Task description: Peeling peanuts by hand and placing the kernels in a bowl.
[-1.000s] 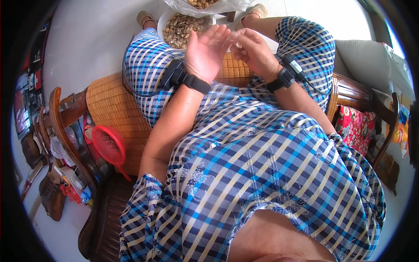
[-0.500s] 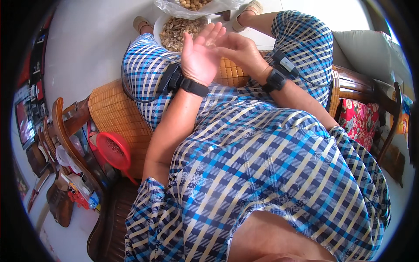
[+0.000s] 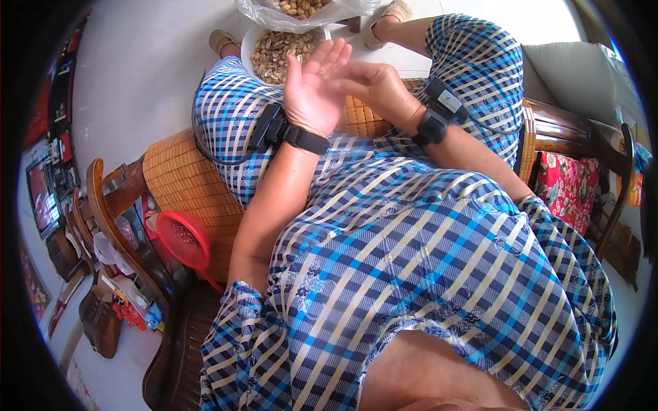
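My left hand (image 3: 314, 92) is turned palm up with its fingers stretched out, above my lap. Over its palm, the fingers of my right hand (image 3: 377, 89) are bent together in a pinch, touching or nearly touching the left fingers. Whatever lies between them is too small to make out. Just beyond the hands, a white tub (image 3: 248, 40) on the floor holds many broken nut shells (image 3: 274, 58) that look like peanut shells. Above it, a clear plastic bag (image 3: 264, 19) holds whole unshelled peanuts (image 3: 301, 8).
A red plastic basket (image 3: 184, 240) with small reddish bits stands at my left on the seat with a woven bamboo mat (image 3: 181, 171). Wooden armrests (image 3: 103, 205) flank me. A red floral cushion (image 3: 569, 188) lies at the right. My feet are beside the tub.
My right hand has shifted slightly left over the left palm, its fingers still pinched. The left hand stays palm up. The whole view has tilted slightly.
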The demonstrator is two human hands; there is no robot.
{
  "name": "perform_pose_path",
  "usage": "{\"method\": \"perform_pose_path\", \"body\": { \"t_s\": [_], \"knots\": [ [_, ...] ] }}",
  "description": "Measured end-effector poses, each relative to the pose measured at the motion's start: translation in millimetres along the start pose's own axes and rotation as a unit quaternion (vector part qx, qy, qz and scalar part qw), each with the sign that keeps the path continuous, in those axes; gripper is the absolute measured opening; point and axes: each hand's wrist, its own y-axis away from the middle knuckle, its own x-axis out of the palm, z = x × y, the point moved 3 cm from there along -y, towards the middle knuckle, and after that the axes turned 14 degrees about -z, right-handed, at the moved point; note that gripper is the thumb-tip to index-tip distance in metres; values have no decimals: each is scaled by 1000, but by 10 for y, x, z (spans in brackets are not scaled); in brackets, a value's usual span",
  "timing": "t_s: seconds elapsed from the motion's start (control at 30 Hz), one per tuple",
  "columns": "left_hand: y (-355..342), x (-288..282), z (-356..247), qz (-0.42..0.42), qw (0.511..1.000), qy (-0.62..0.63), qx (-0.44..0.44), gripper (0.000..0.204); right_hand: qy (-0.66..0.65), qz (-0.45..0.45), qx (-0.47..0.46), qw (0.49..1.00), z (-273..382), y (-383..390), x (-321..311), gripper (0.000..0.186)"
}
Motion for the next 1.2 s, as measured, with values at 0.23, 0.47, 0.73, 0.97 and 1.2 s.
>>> {"method": "perform_pose_path", "body": {
  "t_s": [0.23, 0.47, 0.73, 0.97, 1.2],
  "knots": [
    [20, -13, -8, 1, 999, 40, -10, 67, -26, -105, -9, 994, -17, -42, -62, 22],
    [16, 5, -6, 5, 999, 34, -12, 68, -39, -89, 25, 995, -93, -60, -79, 20],
    [-14, -25, 46, 5, 999, -20, -27, 70, 92, -78, -105, 987, 88, -10, -34, 22],
    [-21, -28, 119, 3, 996, -78, -42, 71, 141, -71, -94, 983, 42, 16, -28, 21],
    [-13, -15, 64, 2, 998, 12, -62, 67, -283, -53, 177, 941, -56, -160, -224, 10]
  ]
}}
